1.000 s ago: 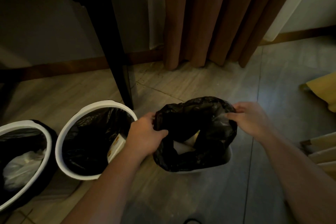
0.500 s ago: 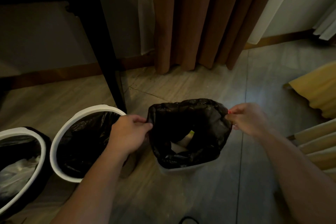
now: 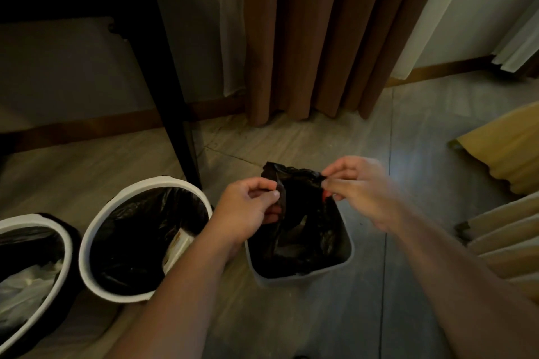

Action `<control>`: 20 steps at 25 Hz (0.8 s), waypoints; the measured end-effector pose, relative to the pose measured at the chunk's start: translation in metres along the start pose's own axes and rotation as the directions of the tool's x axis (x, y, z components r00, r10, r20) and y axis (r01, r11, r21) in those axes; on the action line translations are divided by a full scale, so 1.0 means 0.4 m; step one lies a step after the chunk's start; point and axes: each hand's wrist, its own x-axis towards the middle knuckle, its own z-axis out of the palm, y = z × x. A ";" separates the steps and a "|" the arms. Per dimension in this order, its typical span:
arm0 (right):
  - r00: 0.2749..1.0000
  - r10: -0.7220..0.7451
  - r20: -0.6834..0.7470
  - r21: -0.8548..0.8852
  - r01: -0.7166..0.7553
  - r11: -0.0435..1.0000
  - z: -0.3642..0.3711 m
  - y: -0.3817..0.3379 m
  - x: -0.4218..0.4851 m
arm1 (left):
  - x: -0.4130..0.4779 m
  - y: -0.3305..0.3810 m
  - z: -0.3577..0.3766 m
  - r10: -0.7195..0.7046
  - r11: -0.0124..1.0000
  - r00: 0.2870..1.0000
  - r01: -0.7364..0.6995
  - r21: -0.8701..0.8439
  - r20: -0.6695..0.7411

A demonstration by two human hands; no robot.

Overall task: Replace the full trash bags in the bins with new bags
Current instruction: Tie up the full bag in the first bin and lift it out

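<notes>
Black film of the trash bag [image 3: 300, 221] is pinched between the thumb and fingertips [image 3: 272, 193] of the left hand [image 3: 248, 210], and the same gathered edge is pinched by the curled fingers [image 3: 338, 181] of the right hand [image 3: 361, 186]. Both hands are held close together, just above the small grey bin [image 3: 303, 279]. The lower part of the bag is seen inside this bin, which is placed on the tiled floor [image 3: 291, 323]. Just to the left, a round white bin [image 3: 96, 227] with a black liner [image 3: 140, 242] is seen, and a second round bin [image 3: 38, 220] beside it. Behind them a dark table leg [image 3: 175, 114] and a brown curtain [image 3: 306, 38] are seen.
</notes>
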 end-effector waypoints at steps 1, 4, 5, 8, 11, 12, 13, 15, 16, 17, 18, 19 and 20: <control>1.000 -0.013 0.027 0.013 0.013 1.000 0.023 0.003 -0.005 | 0.000 -0.010 0.004 -0.015 0.999 1.000 0.015 -0.036 0.005; 0.996 0.027 0.085 -0.017 -0.025 1.000 0.095 0.026 -0.005 | 0.002 -0.033 0.004 -0.044 0.993 0.999 0.045 -0.109 0.015; 0.992 0.056 0.112 -0.049 -0.051 0.998 0.117 0.034 -0.005 | 0.004 -0.036 0.002 -0.041 0.993 0.999 0.042 -0.109 0.016; 0.970 0.082 0.227 -0.207 -0.034 0.978 0.167 0.070 -0.010 | 0.010 -0.034 0.000 -0.033 0.991 0.999 0.034 -0.127 0.017; 0.974 0.031 0.224 -0.296 0.037 0.954 0.193 0.102 -0.009 | 0.015 -0.035 0.009 -0.015 0.992 1.000 0.017 -0.125 0.014; 0.978 0.008 0.210 -0.313 0.060 0.948 0.196 0.109 -0.004 | 0.016 -0.037 0.011 -0.004 0.992 1.000 0.005 -0.124 0.008; 0.979 -0.009 0.204 -0.326 0.077 0.942 0.195 0.113 0.001 | 0.020 -0.039 0.011 0.009 0.992 1.000 -0.009 -0.126 -0.003; 0.975 -0.017 0.220 -0.308 0.086 0.948 0.189 0.121 0.008 | 0.027 -0.045 0.007 0.028 0.991 0.999 -0.031 -0.132 -0.031; 0.976 -0.013 0.218 -0.271 0.073 0.960 0.185 0.127 0.009 | 0.031 -0.050 0.006 0.026 0.991 0.999 -0.031 -0.132 -0.038; 0.980 -0.007 0.200 -0.215 0.051 0.975 0.179 0.131 0.008 | 0.032 -0.057 0.006 0.017 0.993 0.999 -0.021 -0.120 -0.033; 0.984 0.004 0.179 -0.151 0.024 0.988 0.172 0.133 0.005 | 0.033 -0.066 0.009 0.005 0.996 1.000 -0.007 -0.090 -0.014; 0.985 0.021 0.170 -0.083 -0.007 0.996 0.166 0.136 0.003 | 0.032 -0.077 0.013 -0.006 0.999 1.000 0.006 -0.052 0.010; 0.983 0.048 0.177 -0.009 -0.047 0.999 0.162 0.139 0.002 | 0.031 -0.087 0.016 -0.012 1.000 0.999 0.012 -0.017 0.036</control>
